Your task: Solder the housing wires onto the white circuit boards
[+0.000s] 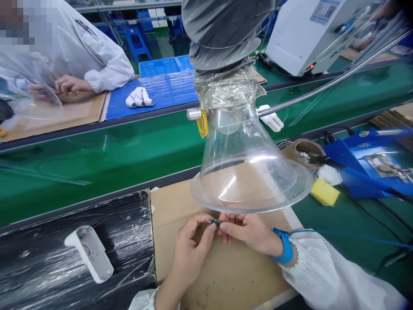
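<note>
Between my fingertips is a small dark part [214,221], too small to name for certain. My left hand [195,239] pinches it from the left, thumb and forefinger closed. From the right, my right hand [250,230] has its thumb and fingers closed on the same part, a blue wrist strap [284,246] round the wrist. Both hands are just above a brown cardboard sheet [238,275], below the rim of a clear funnel-shaped hood [248,181]. An open white plastic housing half [93,254] with thin wires lies to the left on black wrapped film.
A grey duct [227,34] carries the hood. To the right are a blue tool stand [364,159], a yellow sponge [325,192] and a cardboard tube [305,153]. Across the green belt [97,172], a co-worker's hand [72,85] is near white housings [140,97].
</note>
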### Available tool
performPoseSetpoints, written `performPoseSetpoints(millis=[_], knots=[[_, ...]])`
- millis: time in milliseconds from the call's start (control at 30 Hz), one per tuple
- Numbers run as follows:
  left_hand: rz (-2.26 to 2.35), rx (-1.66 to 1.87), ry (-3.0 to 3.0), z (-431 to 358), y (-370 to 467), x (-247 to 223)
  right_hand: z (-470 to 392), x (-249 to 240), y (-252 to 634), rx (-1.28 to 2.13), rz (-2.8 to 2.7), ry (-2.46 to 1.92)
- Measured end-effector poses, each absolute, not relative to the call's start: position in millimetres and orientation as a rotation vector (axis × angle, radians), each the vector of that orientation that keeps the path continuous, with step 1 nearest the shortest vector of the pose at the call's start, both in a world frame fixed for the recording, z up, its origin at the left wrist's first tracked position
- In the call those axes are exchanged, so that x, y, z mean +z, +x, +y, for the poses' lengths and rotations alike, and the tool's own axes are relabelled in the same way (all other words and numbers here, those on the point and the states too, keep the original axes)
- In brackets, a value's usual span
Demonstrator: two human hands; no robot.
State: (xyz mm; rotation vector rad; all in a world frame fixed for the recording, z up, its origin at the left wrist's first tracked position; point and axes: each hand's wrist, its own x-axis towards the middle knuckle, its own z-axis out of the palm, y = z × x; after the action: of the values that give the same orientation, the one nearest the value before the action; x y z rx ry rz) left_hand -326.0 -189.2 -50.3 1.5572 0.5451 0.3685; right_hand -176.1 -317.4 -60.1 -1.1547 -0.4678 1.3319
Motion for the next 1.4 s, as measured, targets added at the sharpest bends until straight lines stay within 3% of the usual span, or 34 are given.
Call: performPoseSetpoints(millis=[1400], knots=[[0.647, 0.34, 1.539, -190, -325, -57, -322, -61, -186, 1.168, -0.561, -1.447]])
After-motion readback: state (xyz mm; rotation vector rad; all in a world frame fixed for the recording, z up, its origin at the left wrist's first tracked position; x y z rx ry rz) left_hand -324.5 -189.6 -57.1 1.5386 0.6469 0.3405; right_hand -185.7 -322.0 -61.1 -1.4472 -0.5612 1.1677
